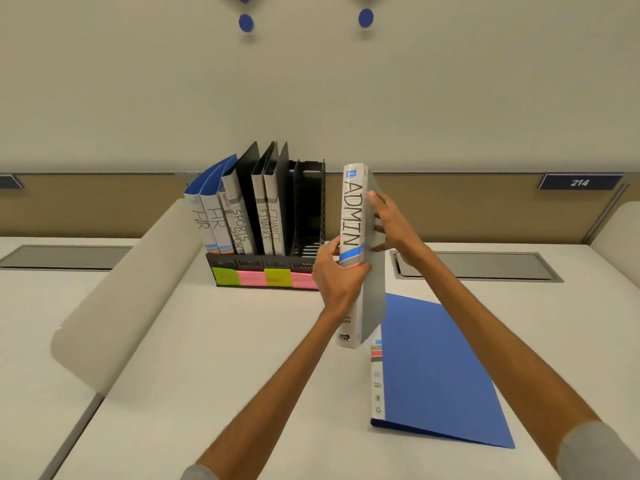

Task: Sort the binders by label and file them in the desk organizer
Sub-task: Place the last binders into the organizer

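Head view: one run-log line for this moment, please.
both hands hold ADMIN binder upright | organizer end slot empty | blue binder flat on desk

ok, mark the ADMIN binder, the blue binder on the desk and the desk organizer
ADMIN binder point(352, 216), head view, on the white spine at the lettering.
blue binder point(440, 368), head view, middle of the blue cover lying flat.
desk organizer point(310, 216), head view, on the black divider wall of the free right slot.
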